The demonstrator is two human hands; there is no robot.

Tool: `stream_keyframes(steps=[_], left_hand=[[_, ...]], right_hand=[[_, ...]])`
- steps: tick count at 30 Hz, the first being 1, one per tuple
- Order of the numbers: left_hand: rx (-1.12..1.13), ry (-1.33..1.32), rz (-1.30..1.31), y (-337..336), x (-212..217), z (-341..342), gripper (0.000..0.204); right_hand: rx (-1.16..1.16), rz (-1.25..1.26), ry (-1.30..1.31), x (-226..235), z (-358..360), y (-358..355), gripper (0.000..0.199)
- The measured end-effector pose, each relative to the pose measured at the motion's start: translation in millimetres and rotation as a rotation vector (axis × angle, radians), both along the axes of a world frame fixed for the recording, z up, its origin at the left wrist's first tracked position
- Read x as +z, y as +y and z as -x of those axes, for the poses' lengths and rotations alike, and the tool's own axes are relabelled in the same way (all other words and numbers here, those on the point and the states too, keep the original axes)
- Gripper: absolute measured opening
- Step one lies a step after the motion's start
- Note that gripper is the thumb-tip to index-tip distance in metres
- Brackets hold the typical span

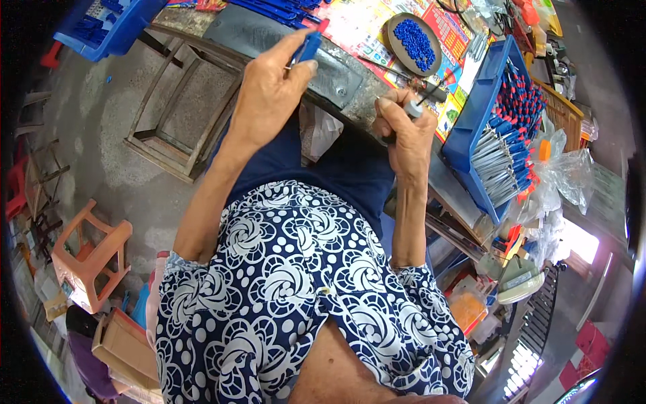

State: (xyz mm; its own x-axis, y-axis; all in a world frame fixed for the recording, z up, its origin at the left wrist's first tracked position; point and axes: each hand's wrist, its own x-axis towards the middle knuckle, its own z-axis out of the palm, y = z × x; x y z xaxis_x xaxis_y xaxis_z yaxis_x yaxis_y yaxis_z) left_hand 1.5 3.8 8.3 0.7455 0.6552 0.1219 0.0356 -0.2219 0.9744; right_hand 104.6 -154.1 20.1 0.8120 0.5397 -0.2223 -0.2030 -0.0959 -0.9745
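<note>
My left hand (269, 91) is raised over the edge of a workbench, its fingers pinching a small blue plastic piece (308, 48). My right hand (406, 131) is closed around a thin tool with a grey handle (412, 108), whose dark tip points toward a round dish of small blue beads (414, 42). The two hands are apart, the left one further to the left. A blue tray (471, 114) packed with several blue and red capped metal rods lies right of my right hand.
A grey metal plate (269, 37) and colourful printed sheets (356, 27) cover the bench. Another blue bin (108, 30) stands at the top left. A wooden frame stool (182, 111) and an orange plastic stool (91, 256) stand on the concrete floor at the left. Plastic bags (565, 175) hang at the right.
</note>
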Motion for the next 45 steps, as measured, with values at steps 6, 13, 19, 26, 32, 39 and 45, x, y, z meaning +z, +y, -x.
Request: stream_keyframes(steps=[6,13,19,26,32,39,45], left_hand=[[-0.358,-0.089,0.677,-9.9,-5.3,1.7,0.031],[-0.44,-0.215,1.005,-10.7,-14.4,-0.1,0.033],[-0.483,-0.201,1.065,-7.3,-14.1,-0.6,0.023],[-0.53,-0.151,1.072,-10.8,-10.0,-1.9,0.018],[-0.579,-0.097,1.018,-11.5,-10.3,-1.4,0.019],[-0.6,-0.076,1.028,-14.5,-8.6,-0.9,0.021],[-0.641,-0.002,1.052,-17.2,-2.5,-0.3,0.019]], right_hand=[[0.033,0.318,-0.411,-30.4,-22.7,-10.9,0.009],[-0.048,0.317,-0.323,-22.2,-21.1,-11.3,0.009],[-0.031,0.092,-0.142,-13.8,-17.7,-10.2,0.011],[0.142,-0.189,0.112,-4.2,-3.8,19.7,0.018],[0.122,-0.282,0.269,-9.1,-4.3,25.3,0.018],[0.08,-0.368,0.256,-13.1,-6.3,17.7,0.017],[0.036,-0.386,0.157,-14.2,-5.8,15.2,0.015]])
